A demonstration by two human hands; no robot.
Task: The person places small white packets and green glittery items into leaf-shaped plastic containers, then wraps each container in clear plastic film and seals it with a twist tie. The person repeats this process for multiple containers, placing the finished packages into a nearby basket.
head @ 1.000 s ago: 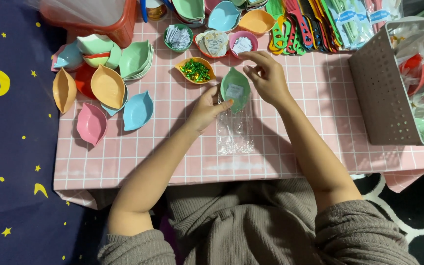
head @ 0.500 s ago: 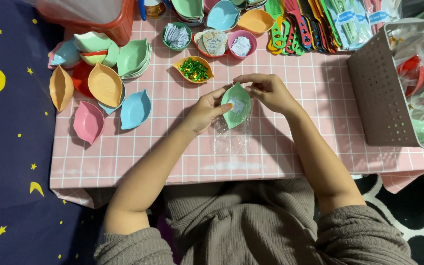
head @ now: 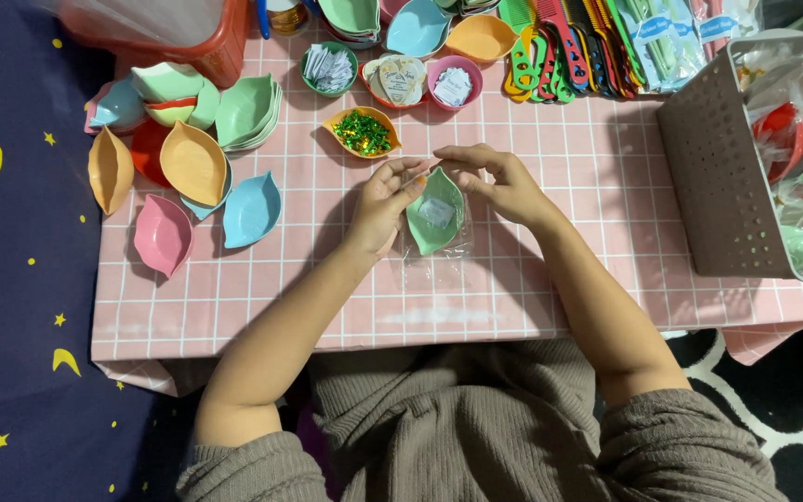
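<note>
Holding a small green leaf-shaped plastic dish (head: pixel 436 210) between both sets of fingertips, just above the pink checked tablecloth (head: pixel 606 177). Left hand (head: pixel 383 204) pinching the dish's left edge, right hand (head: pixel 504 181) curled over its top tip, fingers closed on it. Small white paper slip (head: pixel 437 213) sitting inside, clear plastic bag (head: pixel 434 265) right below the fingers. Orange leaf dish of green glitter bits (head: pixel 362 131) just beyond the fingertips. Pink and blue dishes well left.
</note>
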